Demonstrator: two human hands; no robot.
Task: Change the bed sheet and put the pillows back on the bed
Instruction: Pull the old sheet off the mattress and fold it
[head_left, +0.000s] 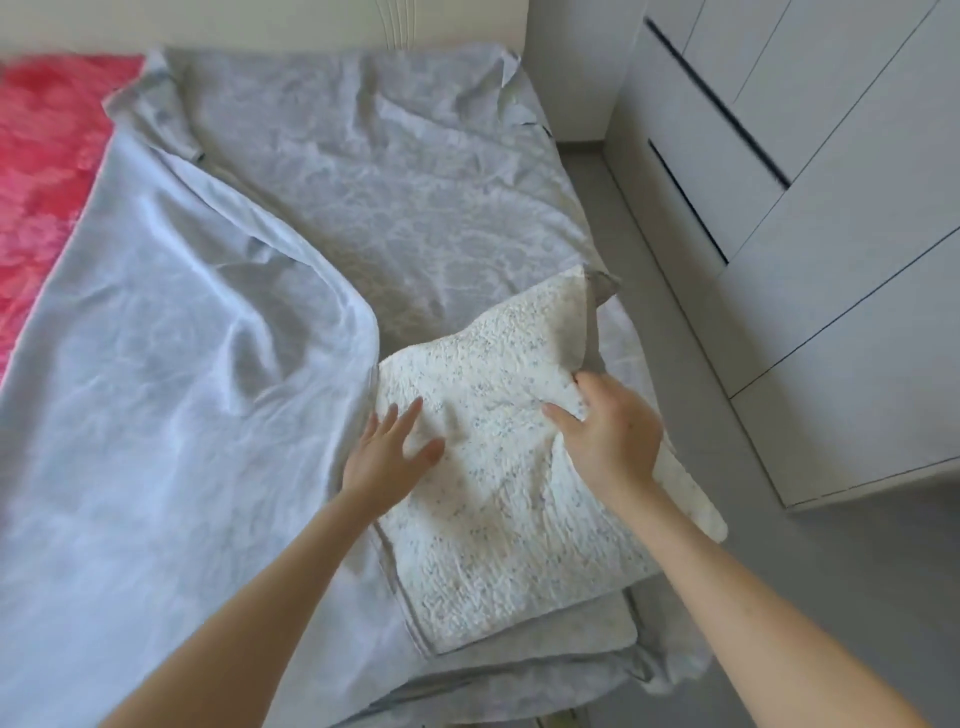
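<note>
- Head view shows your grey sheet thrown over the bed but rumpled, with the red cover showing at far left.
- Your left hand lies flat, fingers spread, on the white pillow at the near right corner; your right hand grips its right edge.
- By my judgement, smoothing, tucking and placing the pillows are left.

The right hand's fingers are out of sight behind the edge of the white quilted piece it grips. Whether that piece is a pillow or a folded pad is unclear. Beside the left hand, the piece meets the grey sheet, and I cannot tell which overlaps. Far left of the hands, the frame cuts off the red cover. Right of the right hand, it cuts off the wardrobe.
</note>
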